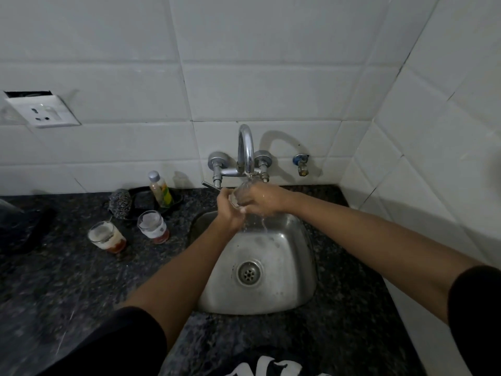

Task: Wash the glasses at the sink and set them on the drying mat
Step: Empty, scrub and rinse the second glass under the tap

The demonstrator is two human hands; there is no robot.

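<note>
- Dark speckled counter (pixel 81 280) is seen nearest, around a steel sink (pixel 271 291).
- One clear glass (pixel 241 195) is gripped by left hand (pixel 229 213) and right hand (pixel 264 198), together, under the faucet (pixel 246 147), over the sink's far edge.
- Two dirty glasses (pixel 107 237) are stood left of the sink.

Looking like a home kitchen: small steel sink (pixel 284 289) sitting in a dark speckled stone counter (pixel 67 280), chrome tap (pixel 245 150) projecting from white wall tiles (pixel 122 142), wall socket (pixel 43 111) showing at left.
</note>
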